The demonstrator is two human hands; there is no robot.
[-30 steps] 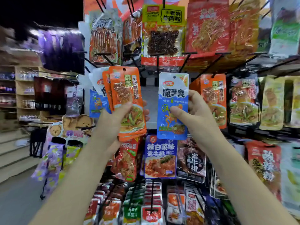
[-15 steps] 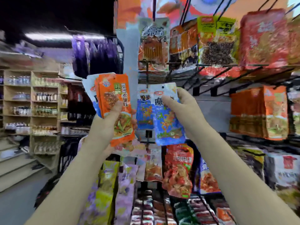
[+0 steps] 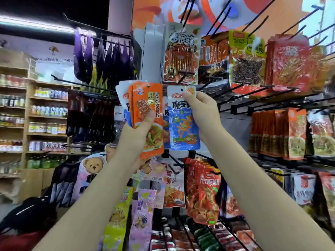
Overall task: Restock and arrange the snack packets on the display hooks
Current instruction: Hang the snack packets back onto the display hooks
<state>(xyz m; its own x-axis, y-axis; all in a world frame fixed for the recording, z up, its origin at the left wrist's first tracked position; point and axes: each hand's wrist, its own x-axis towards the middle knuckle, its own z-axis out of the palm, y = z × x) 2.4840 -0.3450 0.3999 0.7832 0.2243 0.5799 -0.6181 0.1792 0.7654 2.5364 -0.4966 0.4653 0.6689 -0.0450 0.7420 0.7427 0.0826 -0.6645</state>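
My left hand (image 3: 135,136) grips a fanned stack of packets, orange ones (image 3: 147,105) in front and white-and-blue ones behind. My right hand (image 3: 203,109) pinches the top of one blue-and-white packet (image 3: 181,127), its hang hole showing near my fingertips. That packet hangs upright in front of more blue packets of the same kind (image 3: 165,124) on the rack. A matching row of orange packets (image 3: 282,133) hangs on a hook at the right.
Black display hooks (image 3: 253,98) jut from the rack, some bare at the upper right. Red packets (image 3: 204,192) hang below my right arm. Purple bags (image 3: 101,57) hang at the left. Wooden shelves with bottles (image 3: 47,113) stand far left.
The view has swung left along the rack. My right hand has slid from the blue packet's side up to its top edge, and both hands sit higher in view.
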